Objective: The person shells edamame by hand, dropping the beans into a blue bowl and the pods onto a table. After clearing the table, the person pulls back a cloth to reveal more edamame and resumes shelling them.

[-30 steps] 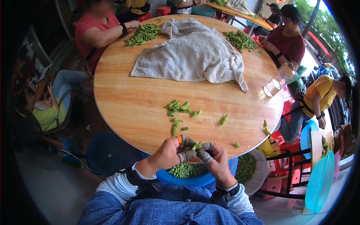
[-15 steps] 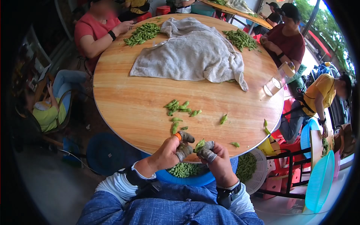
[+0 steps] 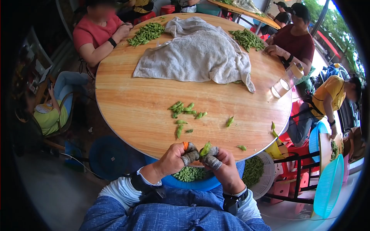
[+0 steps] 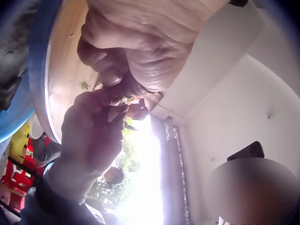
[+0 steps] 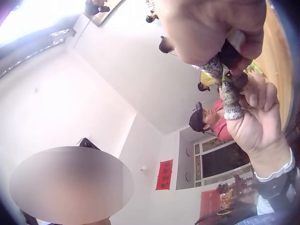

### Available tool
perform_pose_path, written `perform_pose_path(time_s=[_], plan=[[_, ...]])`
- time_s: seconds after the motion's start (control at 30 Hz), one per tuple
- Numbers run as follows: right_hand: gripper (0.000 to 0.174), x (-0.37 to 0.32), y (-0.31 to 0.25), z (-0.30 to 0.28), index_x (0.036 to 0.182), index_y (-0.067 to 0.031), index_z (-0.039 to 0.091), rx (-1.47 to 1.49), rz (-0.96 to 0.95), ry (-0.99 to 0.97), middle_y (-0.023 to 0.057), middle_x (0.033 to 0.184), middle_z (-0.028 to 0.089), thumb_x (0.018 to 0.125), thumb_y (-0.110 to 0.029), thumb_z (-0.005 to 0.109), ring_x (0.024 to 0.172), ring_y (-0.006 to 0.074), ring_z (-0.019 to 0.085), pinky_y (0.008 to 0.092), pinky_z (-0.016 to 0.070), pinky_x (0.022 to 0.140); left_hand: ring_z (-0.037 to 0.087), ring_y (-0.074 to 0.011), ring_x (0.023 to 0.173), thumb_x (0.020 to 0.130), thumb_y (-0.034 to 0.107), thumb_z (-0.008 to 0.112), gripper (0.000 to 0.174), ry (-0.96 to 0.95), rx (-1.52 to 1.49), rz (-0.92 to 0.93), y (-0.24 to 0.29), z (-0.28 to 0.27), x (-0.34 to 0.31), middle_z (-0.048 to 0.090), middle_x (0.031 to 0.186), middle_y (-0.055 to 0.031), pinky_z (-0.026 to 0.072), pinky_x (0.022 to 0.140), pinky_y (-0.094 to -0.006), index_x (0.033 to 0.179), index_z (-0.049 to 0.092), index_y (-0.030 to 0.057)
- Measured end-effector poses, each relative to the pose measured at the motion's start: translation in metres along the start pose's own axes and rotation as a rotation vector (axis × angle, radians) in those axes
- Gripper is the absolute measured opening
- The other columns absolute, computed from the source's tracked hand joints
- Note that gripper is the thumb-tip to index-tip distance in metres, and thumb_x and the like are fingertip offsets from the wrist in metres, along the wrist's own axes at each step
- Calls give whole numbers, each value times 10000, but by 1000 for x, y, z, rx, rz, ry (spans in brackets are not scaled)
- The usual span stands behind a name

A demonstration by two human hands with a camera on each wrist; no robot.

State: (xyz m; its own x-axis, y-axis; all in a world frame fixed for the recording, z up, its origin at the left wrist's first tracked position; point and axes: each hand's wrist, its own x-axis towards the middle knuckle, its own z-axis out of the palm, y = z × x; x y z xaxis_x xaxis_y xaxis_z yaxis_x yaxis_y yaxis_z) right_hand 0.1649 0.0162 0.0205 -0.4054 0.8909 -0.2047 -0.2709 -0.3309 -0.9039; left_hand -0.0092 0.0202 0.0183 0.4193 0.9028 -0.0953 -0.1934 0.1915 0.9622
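The round wooden table (image 3: 154,96) is holding a crumpled grey cloth (image 3: 196,54). Beyond the cloth's left and right edges, green pod heaps (image 3: 146,34) are lying; nearer than it, loose pods (image 3: 179,109) are scattering.

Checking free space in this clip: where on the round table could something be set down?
The widest bare patch on the round table lies between the towel and pod cluster, reaching the left rim. Another separates the lone pod from the clear cup. Crowded: far side, under towel and pod piles; near edge, where left hand and right hand work.
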Motion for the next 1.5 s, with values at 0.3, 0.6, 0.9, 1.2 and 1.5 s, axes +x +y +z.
perform_pose_path(time_s=[0.3,0.6,0.9,1.2,1.5], plan=[[122,-2,3,-2,871,-26,564,63,19,-24,-20,749,566,793,-117,551,635,35,463,169,355,560,438,-38,641,811,81,525,94,48,183,84,3,0,-2,514,684,32,370,575,-189,751,536,9],[179,-1,8,-1,866,-15,562,3,-20,12,2,741,558,792,-179,555,631,53,464,177,358,561,444,-43,650,807,69,525,83,6,228,93,6,0,-3,524,687,22,379,578,-200,759,535,2],[133,1,2,2,930,8,532,76,48,-17,32,864,578,810,-38,500,798,104,545,247,434,768,463,-76,619,828,161,517,161,-38,-147,-54,-3,3,0,495,662,34,396,563,-239,817,523,0],[125,4,8,2,919,14,531,148,-17,-47,54,886,577,814,-43,494,795,119,550,289,459,762,543,-326,670,625,60,600,257,91,1194,469,0,2,-7,537,713,-150,429,567,-366,857,509,1],[120,2,22,-2,906,19,536,-30,-269,-19,20,848,571,800,-38,526,766,92,518,228,420,696,528,-186,625,797,46,489,79,146,702,184,-11,5,-4,550,710,-96,419,580,-277,856,498,-7]])
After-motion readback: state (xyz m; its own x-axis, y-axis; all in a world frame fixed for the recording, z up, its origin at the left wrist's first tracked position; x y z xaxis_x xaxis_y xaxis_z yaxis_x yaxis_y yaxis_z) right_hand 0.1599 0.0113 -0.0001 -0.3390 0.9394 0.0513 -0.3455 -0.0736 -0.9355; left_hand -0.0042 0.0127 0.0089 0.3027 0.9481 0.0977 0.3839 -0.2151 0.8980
